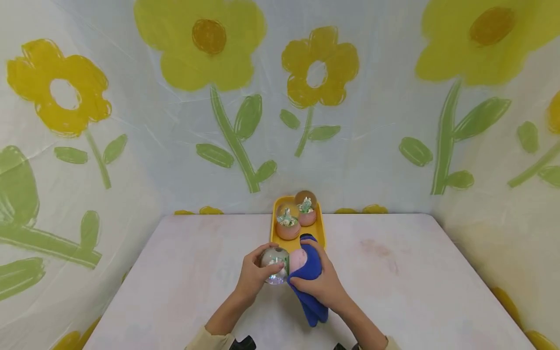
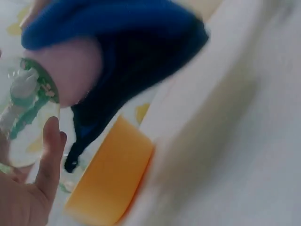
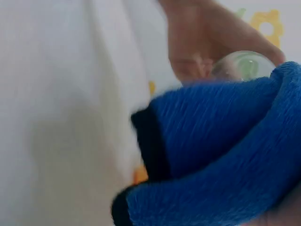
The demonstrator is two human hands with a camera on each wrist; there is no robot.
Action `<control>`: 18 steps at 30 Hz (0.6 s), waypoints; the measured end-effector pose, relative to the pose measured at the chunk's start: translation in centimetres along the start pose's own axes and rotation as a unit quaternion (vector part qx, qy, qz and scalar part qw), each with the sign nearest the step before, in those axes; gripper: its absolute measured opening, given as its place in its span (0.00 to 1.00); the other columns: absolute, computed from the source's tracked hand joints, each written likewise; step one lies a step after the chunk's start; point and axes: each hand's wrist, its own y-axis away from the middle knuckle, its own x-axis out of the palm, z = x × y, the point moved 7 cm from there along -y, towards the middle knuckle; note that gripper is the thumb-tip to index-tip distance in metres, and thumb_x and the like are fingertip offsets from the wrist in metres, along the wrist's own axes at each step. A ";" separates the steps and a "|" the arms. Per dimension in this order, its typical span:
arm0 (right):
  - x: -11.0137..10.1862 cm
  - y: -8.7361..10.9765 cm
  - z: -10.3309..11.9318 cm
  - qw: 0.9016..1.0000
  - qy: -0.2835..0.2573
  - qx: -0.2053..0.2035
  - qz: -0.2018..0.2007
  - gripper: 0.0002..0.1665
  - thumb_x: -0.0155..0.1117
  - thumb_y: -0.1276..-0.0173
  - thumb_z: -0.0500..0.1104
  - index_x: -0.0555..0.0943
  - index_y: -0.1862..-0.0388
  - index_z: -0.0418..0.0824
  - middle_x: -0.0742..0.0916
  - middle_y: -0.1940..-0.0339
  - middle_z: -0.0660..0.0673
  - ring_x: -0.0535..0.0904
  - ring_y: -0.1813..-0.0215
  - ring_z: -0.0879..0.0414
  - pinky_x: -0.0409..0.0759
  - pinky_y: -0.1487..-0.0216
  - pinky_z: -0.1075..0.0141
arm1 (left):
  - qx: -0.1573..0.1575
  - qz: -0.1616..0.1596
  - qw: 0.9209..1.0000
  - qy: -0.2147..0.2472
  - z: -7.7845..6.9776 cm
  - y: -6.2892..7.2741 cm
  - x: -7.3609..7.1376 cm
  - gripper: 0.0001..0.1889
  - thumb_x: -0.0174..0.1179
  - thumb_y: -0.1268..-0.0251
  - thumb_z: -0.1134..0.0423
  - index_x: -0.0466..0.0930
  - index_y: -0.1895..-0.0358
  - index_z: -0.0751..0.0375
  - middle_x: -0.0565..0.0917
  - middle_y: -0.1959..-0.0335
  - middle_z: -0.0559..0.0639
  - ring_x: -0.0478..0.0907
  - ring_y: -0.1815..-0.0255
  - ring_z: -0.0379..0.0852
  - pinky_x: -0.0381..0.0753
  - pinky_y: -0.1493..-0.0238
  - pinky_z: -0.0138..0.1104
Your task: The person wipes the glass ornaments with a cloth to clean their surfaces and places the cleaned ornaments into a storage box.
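A snow globe (image 1: 274,272) with a pink base (image 1: 298,260) is held on its side between both hands, above the table. My left hand (image 1: 255,273) grips the clear glass ball, fingers round its far side and thumb in front. With my right hand (image 1: 325,282) I hold a blue cloth (image 1: 311,262) against the pink base, its loose end hanging down. In the left wrist view the cloth (image 2: 117,37) wraps over the base (image 2: 77,70), and green and white figures show inside the glass. The right wrist view shows the cloth's dark edging; it hides most of the globe.
A yellow tray (image 1: 323,233) stands at the table's far edge, just beyond the hands. Two more snow globes with pink bases stand in it, one (image 1: 288,223) nearer and one (image 1: 306,209) farther back. Behind the white table (image 1: 210,262) hangs a flower-patterned cloth backdrop (image 1: 367,160).
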 end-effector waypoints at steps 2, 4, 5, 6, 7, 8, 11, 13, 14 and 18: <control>0.1 0.0 0.9 0.995 0.065 -0.075 0.003 0.49 0.81 0.54 0.49 0.66 0.33 0.62 0.70 0.37 0.44 0.73 0.46 0.42 0.80 0.57 0.48 | -0.056 -0.010 0.998 0.039 0.6 0.3 0.1 0.27 0.66 0.40 0.54 0.75 0.40 0.62 0.78 0.52 0.58 0.79 0.60 0.49 0.84 0.67 0.41; 0.3 -0.1 1.5 0.985 0.104 -0.135 0.011 0.48 0.82 0.55 0.50 0.68 0.35 0.60 0.68 0.36 0.46 0.73 0.45 0.43 0.79 0.56 0.48 | -0.099 -0.025 0.993 0.066 1.1 0.5 0.0 0.29 0.65 0.40 0.52 0.74 0.39 0.63 0.77 0.53 0.57 0.80 0.64 0.49 0.84 0.73 0.44; 0.3 -0.2 1.5 0.982 0.109 -0.150 0.019 0.48 0.82 0.55 0.50 0.68 0.35 0.58 0.68 0.36 0.47 0.73 0.45 0.43 0.79 0.56 0.48 | -0.106 -0.030 0.992 0.069 1.2 0.6 0.0 0.29 0.65 0.40 0.51 0.74 0.38 0.63 0.76 0.52 0.57 0.80 0.64 0.49 0.84 0.73 0.45; 0.4 -0.4 1.3 0.982 0.104 -0.153 0.028 0.46 0.82 0.54 0.50 0.69 0.36 0.57 0.69 0.36 0.46 0.73 0.46 0.43 0.79 0.56 0.48 | -0.103 -0.035 0.992 0.063 1.3 0.8 0.0 0.29 0.66 0.41 0.52 0.74 0.38 0.63 0.76 0.51 0.58 0.80 0.62 0.50 0.84 0.72 0.46; 0.4 -0.5 1.0 0.986 0.086 -0.139 0.039 0.45 0.81 0.53 0.48 0.69 0.36 0.56 0.70 0.38 0.45 0.73 0.46 0.42 0.79 0.57 0.49 | -0.088 -0.040 0.994 0.046 1.2 0.9 -0.1 0.29 0.67 0.42 0.53 0.75 0.39 0.62 0.76 0.49 0.58 0.79 0.60 0.50 0.84 0.70 0.46; 0.4 -0.7 0.4 0.991 0.063 -0.112 0.048 0.44 0.80 0.51 0.47 0.69 0.36 0.56 0.71 0.39 0.44 0.73 0.47 0.42 0.79 0.56 0.50 | -0.063 -0.047 0.997 0.026 1.1 1.0 -0.2 0.28 0.69 0.44 0.56 0.76 0.40 0.62 0.76 0.48 0.58 0.79 0.59 0.51 0.85 0.69 0.45; 0.4 -1.1 -1.3 0.996 -0.035 0.000 0.078 0.41 0.74 0.44 0.45 0.67 0.33 0.54 0.72 0.41 0.40 0.73 0.47 0.43 0.79 0.55 0.52 | 0.059 -0.048 0.996 -0.051 -0.1 1.3 -0.3 0.27 0.74 0.50 0.62 0.79 0.43 0.57 0.78 0.47 0.56 0.77 0.56 0.52 0.84 0.65 0.42; 0.6 -1.2 -2.1 0.982 -0.134 0.081 0.105 0.38 0.68 0.39 0.44 0.64 0.31 0.50 0.72 0.41 0.37 0.73 0.48 0.43 0.79 0.53 0.52 | 0.169 -0.033 0.979 -0.113 -2.2 1.7 0.2 0.30 0.78 0.57 0.67 0.80 0.46 0.59 0.80 0.51 0.57 0.77 0.56 0.52 0.83 0.64 0.40; 0.8 -1.3 -2.3 0.968 -0.182 0.118 0.122 0.37 0.65 0.36 0.45 0.62 0.30 0.48 0.71 0.41 0.36 0.73 0.47 0.44 0.79 0.51 0.53 | 0.224 -0.019 0.965 -0.136 -3.4 1.9 0.5 0.31 0.79 0.61 0.68 0.80 0.46 0.59 0.81 0.53 0.58 0.78 0.57 0.54 0.83 0.64 0.41; 1.5 -1.2 -2.3 0.927 -0.284 0.200 0.140 0.34 0.54 0.30 0.48 0.58 0.29 0.41 0.72 0.43 0.37 0.75 0.48 0.47 0.78 0.49 0.58 | 0.357 0.016 0.915 -0.186 -6.0 2.4 1.2 0.33 0.82 0.68 0.68 0.80 0.50 0.65 0.81 0.57 0.60 0.78 0.58 0.52 0.84 0.66 0.38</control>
